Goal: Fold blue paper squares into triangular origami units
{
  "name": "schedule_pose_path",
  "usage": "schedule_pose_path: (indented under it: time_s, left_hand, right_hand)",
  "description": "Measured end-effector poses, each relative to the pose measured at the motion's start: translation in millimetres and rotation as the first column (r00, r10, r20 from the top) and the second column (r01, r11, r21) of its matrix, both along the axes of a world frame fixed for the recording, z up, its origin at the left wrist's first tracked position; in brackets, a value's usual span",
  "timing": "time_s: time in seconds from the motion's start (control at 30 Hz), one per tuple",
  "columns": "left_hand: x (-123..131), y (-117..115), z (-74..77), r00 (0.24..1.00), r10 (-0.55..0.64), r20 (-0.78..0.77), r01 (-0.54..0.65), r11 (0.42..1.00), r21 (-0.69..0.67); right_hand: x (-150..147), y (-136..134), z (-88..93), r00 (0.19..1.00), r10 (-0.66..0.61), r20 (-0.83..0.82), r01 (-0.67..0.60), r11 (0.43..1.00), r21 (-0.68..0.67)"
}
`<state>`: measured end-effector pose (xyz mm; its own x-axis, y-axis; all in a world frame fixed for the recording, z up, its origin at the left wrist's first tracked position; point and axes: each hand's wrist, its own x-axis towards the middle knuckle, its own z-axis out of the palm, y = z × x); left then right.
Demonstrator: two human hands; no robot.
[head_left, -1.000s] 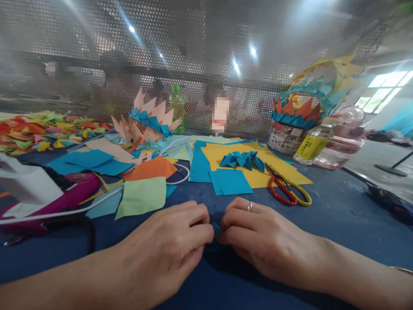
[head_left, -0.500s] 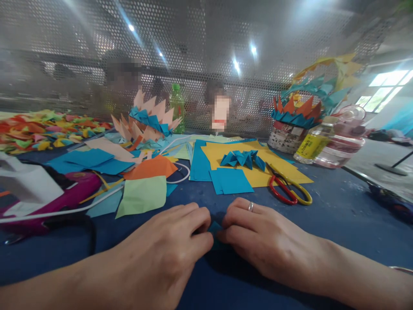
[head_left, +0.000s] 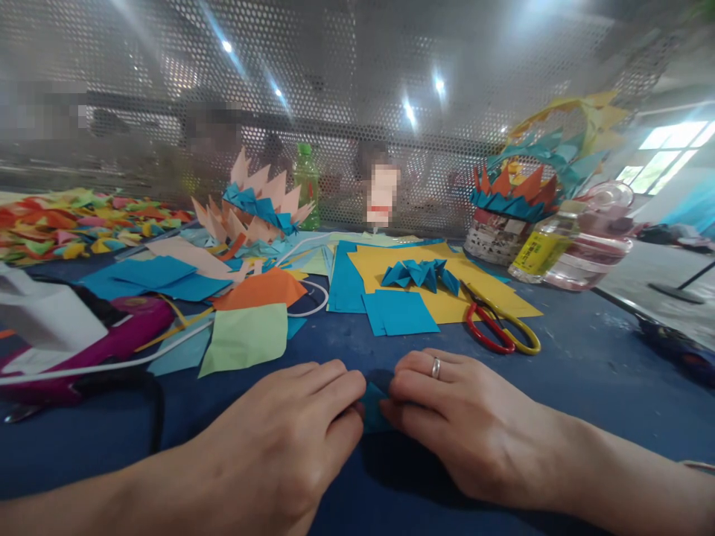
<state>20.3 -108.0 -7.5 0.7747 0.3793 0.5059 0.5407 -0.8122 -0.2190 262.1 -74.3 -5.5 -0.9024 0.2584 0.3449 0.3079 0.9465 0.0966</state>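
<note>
A small piece of blue paper [head_left: 375, 409] lies between my two hands at the front of the table, mostly covered by the fingers. My left hand [head_left: 299, 424] pinches its left side, thumb and fingers pressed together. From the other side my right hand [head_left: 447, 413], with a ring on one finger, grips the right part. Just beyond the hands lie blue paper squares [head_left: 405, 313]. Folded blue paper points [head_left: 420, 275] rest on yellow sheets [head_left: 491, 298] behind them.
Red-and-yellow-handled scissors [head_left: 503, 327] lie right of the squares. Leftward are a green sheet [head_left: 244, 339], an orange sheet [head_left: 260, 290] and a purple glue gun [head_left: 142, 316] with a white plug. Bottles [head_left: 539, 249] and a paper basket [head_left: 491, 234] stand back right.
Both hands have shifted slightly, the left one a little lower and leftward. They stay closed on the blue paper, and a bit more of it shows between the fingers.
</note>
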Motion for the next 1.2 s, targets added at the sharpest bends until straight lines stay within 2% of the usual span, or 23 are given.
schedule_pose_path:
  time_s: [0.33, 0.43, 0.5, 0.6, 0.77, 0.87, 1.07, 1.2]
  left_hand:
    - [1, -1, -4.8, 0.999, 0.013, 0.044, -0.015, 0.999, 0.047]
    - [6, -2, -2.1, 0.997, 0.010, 0.075, -0.016, 0.997, 0.079]
    - [11, -3, 1.6, 0.996, -0.001, 0.091, -0.002, 0.999, 0.040]
    - [15, -3, 4.3, 0.993, -0.061, 0.098, 0.065, 0.997, -0.041]
    - [11, 4, -4.9, 0.971, -0.175, 0.161, 0.176, 0.984, 0.004]
    - [10, 5, -10.0, 0.973, -0.155, 0.171, 0.153, 0.988, 0.024]
    - [16, 0, -19.5, 0.957, -0.096, 0.273, 0.049, 0.983, 0.175]
    - [17, -2, -21.5, 0.951, -0.073, 0.302, 0.004, 0.974, 0.225]
  right_hand:
    - [-2, -1, -0.1, 1.000, -0.001, -0.020, 0.003, 0.998, 0.061]
    - [-2, 0, -0.7, 1.000, -0.004, -0.019, 0.005, 0.998, 0.058]
    - [-1, 0, 0.0, 1.000, 0.001, -0.026, 0.000, 0.999, 0.053]
    - [-1, 0, 1.9, 0.999, 0.019, -0.042, -0.017, 0.999, 0.043]
    - [-1, 0, 1.8, 0.999, 0.018, -0.052, -0.015, 0.999, 0.047]
    - [-1, 0, 0.4, 0.999, 0.016, -0.049, -0.014, 0.999, 0.048]
    - [-1, -2, 2.3, 0.999, 0.011, -0.040, -0.009, 0.999, 0.054]
    - [-1, -3, 4.9, 0.998, 0.009, -0.056, -0.005, 0.997, 0.077]
